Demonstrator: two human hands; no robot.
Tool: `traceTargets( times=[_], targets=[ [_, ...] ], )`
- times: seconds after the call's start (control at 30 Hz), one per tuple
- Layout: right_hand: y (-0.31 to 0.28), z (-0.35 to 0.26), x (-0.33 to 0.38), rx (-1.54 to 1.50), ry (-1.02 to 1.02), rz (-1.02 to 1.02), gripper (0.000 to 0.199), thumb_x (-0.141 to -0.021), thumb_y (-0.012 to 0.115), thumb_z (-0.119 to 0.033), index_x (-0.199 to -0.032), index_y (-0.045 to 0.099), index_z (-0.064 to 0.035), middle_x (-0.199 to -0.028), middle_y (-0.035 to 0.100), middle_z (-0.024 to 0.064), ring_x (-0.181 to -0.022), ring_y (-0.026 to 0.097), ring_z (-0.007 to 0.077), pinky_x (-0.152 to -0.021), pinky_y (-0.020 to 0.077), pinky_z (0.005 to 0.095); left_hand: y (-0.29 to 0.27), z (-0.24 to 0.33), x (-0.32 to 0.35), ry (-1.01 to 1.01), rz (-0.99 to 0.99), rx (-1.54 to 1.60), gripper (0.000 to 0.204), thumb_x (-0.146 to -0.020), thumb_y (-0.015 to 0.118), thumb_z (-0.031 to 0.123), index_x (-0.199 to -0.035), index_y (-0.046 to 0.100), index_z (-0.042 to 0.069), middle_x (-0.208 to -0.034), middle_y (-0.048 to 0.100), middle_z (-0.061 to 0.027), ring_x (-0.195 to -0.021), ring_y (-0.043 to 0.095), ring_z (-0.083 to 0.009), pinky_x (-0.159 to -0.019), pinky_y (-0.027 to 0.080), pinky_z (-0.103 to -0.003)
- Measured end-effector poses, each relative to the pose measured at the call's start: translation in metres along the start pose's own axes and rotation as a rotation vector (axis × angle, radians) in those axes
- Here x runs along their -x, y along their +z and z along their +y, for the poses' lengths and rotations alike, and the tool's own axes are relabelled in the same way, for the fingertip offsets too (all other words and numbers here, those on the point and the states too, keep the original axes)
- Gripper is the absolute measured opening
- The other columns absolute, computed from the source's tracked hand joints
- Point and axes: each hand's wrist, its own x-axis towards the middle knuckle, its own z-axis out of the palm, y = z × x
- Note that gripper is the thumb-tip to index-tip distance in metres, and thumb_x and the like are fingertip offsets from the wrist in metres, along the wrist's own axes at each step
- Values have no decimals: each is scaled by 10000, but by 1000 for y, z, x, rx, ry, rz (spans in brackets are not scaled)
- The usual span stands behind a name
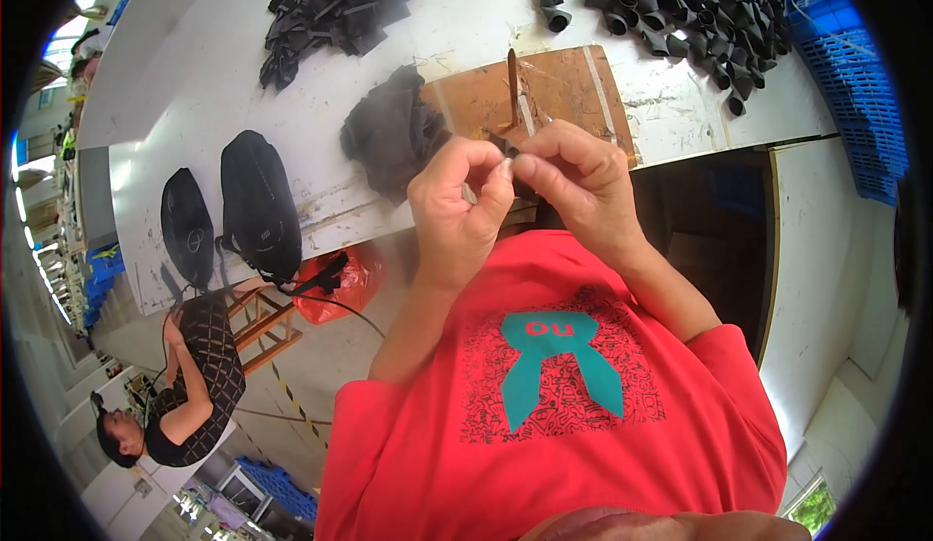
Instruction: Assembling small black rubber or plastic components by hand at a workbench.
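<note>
Close in front of my chest, both hands meet fingertip to fingertip. My left hand (459, 201) and my right hand (583, 186) each pinch with thumb and forefinger at a small dark piece (504, 144) that looks like black fabric; most of it is hidden by the fingers. Just beyond them lies a brown board (573, 79) with strips of tape, and a thin brown rod (512, 84) stands on it. A crumpled black cloth (384, 133) rests beside the board, left of my hands.
Flat black pieces (340, 6) are heaped at the far left of the white table (194, 84), folded cone-like ones (671, 1) at the far right. Two black pouches (258, 201) lie left. A blue crate (841, 65) stands right. A person (190, 395) sits left, near a red bag (345, 283).
</note>
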Motion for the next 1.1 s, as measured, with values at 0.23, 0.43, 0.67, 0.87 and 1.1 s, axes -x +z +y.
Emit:
traceTargets(
  times=[0.23,0.43,0.67,0.87,1.1],
  targets=[
    [18,18,-6,533,-361,262,89,-716,600,8,-801,576,-2,-658,507,44,-533,481,93,-475,381,231,20,-2,-1,-70,315,103,146,-729,550,-59,-846,513,21,-667,559,-45,-443,460,-71,-397,375,-223],
    [-1,7,-12,-176,196,133,42,-742,593,-58,-767,592,-24,-640,507,6,-506,487,101,-453,375,217,-2,0,-13,-638,-180,1348,198,-726,512,-78,-907,491,0,-714,523,-32,-422,375,-21,-408,313,-169],
    [-3,10,-20,-1232,552,-287,196,-817,561,-225,-713,528,-62,-560,397,-71,-501,322,14,-431,256,166,24,2,-9,4,354,99,145,-732,508,-97,-857,524,-24,-713,550,-41,-539,496,-55,-457,391,-179],
    [-22,-41,-60,-402,259,-255,260,-851,538,-288,-693,530,-82,-566,396,-71,-478,314,19,-425,226,171,-12,30,-48,-492,-181,1330,147,-793,487,17,-935,523,0,-735,569,-99,-342,315,-18,-323,244,-163],
    [-21,23,-77,-571,278,-413,258,-862,529,-281,-735,548,-57,-584,417,-61,-517,332,33,-464,261,182,-1,-14,-45,-473,-88,1015,165,-824,540,58,-987,535,32,-778,569,-46,-424,360,-33,-380,289,-147]
  ],
)
